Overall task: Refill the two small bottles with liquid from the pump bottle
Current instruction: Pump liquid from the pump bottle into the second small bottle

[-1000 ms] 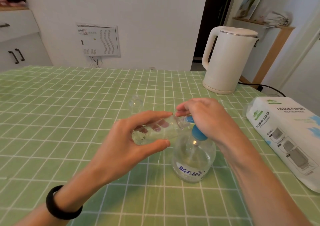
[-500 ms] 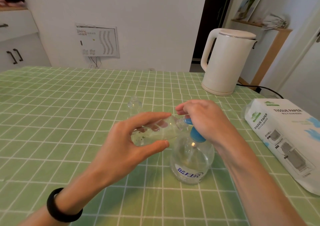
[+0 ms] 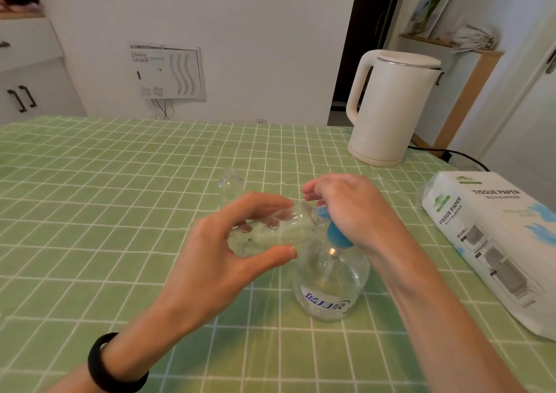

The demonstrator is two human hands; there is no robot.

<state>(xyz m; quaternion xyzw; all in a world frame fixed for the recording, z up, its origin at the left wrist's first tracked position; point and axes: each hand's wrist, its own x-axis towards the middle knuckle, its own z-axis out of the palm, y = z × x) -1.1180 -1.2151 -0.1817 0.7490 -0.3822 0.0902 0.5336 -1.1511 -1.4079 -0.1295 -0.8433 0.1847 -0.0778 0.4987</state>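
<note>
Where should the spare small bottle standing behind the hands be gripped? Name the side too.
Probably grip the spare bottle round its body, below its narrow neck, coming from the left: it stands upright, and the right hand on the pump bottle crowds its right. The left hand holds the other small bottle.

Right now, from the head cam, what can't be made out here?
1. Head view: the right hand covers the pump bottle's nozzle, so its meeting with the held small bottle's mouth is hidden.
2. Fill level of the held small bottle: clear plastic, and the left hand's fingers wrap it.
3. The second small bottle: base behind those fingers; contents unreadable.
4. The tissue pack: cut by the right edge.
</note>
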